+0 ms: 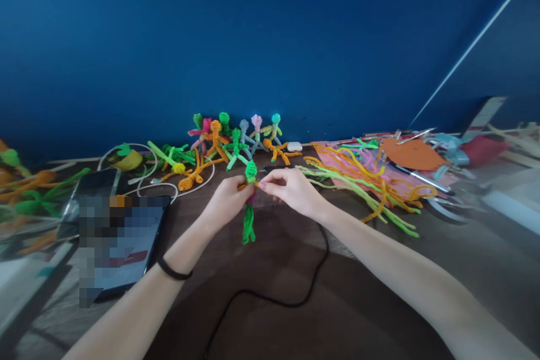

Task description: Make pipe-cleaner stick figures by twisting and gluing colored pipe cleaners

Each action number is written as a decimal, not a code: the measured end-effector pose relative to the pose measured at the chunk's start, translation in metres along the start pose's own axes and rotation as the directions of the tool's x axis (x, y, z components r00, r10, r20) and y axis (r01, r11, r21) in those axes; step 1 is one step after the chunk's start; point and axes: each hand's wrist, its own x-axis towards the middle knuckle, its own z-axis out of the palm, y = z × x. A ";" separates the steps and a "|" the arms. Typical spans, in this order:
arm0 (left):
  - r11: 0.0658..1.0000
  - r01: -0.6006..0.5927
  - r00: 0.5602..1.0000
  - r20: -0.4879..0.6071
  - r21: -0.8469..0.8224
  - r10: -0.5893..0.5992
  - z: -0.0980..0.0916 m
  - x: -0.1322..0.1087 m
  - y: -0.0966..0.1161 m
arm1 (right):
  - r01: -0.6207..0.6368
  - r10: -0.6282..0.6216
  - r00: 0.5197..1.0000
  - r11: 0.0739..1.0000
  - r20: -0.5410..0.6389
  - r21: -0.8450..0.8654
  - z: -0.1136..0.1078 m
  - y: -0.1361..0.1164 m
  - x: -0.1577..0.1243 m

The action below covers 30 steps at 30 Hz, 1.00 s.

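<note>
A pipe-cleaner figure (249,224) hangs upright between my hands, with a green coiled head, a purple part at the middle and green legs dangling below. My left hand (231,196) is closed around its upper body from the left. From the right, the thumb and fingertips of my right hand (291,188) pinch a short orange arm of the figure. My fingers hide most of its torso. Behind it, several finished-looking pipe-cleaner figures (237,149) in green, orange, pink and blue lean against the blue wall.
Loose yellow and green pipe cleaners (367,185) lie at the right, beside orange paper (411,153) and scissors. A tablet (126,259) and a phone (90,191) rest at the left. A black cable (278,305) curves across the table; a white earbud case (294,147) sits near the wall.
</note>
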 end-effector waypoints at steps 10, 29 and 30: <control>0.965 -0.040 0.997 -0.071 -0.259 0.022 -0.002 0.004 -0.004 | -0.040 0.034 0.999 0.982 0.035 0.183 0.005 0.005 0.002; 0.971 -0.105 0.979 0.149 -0.215 0.139 -0.015 0.003 -0.002 | -0.307 0.214 0.935 0.888 0.284 0.342 -0.007 0.017 0.007; 0.974 -0.107 0.981 0.136 -0.201 0.136 -0.015 0.003 -0.002 | -0.300 0.205 0.935 0.893 0.290 0.336 -0.007 0.018 0.008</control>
